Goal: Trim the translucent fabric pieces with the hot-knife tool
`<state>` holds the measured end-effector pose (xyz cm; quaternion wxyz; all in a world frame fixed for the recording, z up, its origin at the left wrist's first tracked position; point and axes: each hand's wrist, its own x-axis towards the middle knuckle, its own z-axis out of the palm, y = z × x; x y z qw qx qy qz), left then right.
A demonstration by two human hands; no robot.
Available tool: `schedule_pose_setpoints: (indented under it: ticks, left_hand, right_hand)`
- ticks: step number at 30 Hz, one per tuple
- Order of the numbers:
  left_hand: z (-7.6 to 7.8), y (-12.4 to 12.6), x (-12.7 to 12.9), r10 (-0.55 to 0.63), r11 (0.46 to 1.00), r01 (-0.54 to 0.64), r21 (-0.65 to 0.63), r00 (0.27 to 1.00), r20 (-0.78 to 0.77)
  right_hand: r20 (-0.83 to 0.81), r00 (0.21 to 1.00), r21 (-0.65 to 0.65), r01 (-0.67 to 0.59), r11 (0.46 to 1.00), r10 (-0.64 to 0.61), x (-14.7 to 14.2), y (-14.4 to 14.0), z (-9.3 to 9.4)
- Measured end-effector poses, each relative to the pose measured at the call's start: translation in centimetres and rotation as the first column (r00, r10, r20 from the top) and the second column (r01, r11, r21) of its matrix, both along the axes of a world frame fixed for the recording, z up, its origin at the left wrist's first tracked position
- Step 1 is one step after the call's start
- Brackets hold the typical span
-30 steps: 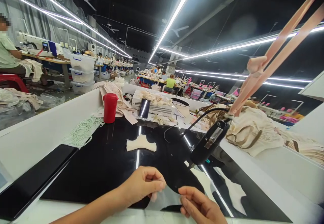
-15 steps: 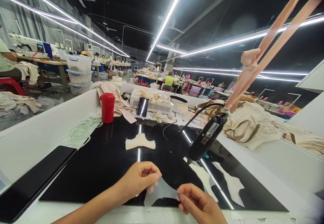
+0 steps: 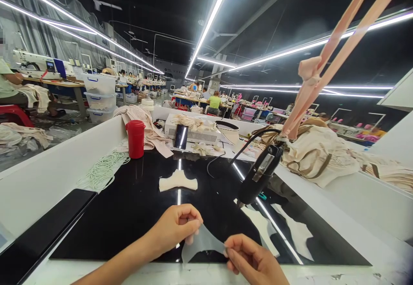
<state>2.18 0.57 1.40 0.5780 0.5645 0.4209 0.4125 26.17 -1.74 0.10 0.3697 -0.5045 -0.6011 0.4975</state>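
Observation:
My left hand (image 3: 174, 229) and my right hand (image 3: 251, 261) pinch the two ends of a thin, translucent film piece (image 3: 201, 245), held just above the near edge of the glossy black worktop (image 3: 129, 207). A cream fabric piece (image 3: 177, 182) lies flat on the worktop beyond my hands. To the right, a black hand tool (image 3: 260, 174) with a cord hangs tilted over the worktop from pink straps (image 3: 325, 61).
A red lidded cup (image 3: 135, 138) stands at the back left beside coiled white cord (image 3: 103, 170). A white box machine (image 3: 193, 132), a phone and piles of beige fabric (image 3: 318, 156) line the back and right. Other people work at distant tables.
The film piece has come up off the worktop and now shows clearly between my fingers. My view shifted slightly; my hands stay near the front edge.

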Motion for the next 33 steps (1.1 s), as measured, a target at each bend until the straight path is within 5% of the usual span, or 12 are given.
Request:
schedule_pose_setpoints:
  ticks: [8,28,33]
  left_hand:
    - [1.0,-0.2,-0.4,0.013,1.000,-0.014,-0.018,1.000,-0.022]
    - [0.1,1.1,-1.7,0.082,0.996,-0.082,-0.044,0.996,-0.018]
    - [0.3,1.1,-2.2,0.067,0.991,-0.065,-0.119,0.998,0.011]
  right_hand:
    - [0.060,0.998,0.007,0.020,1.000,-0.020,-0.3,-0.4,1.6]
    - [0.119,0.993,0.108,0.001,0.994,-0.014,-1.9,-0.4,2.1]
    - [0.018,1.000,0.020,-0.011,1.000,0.010,-2.1,0.1,2.0]
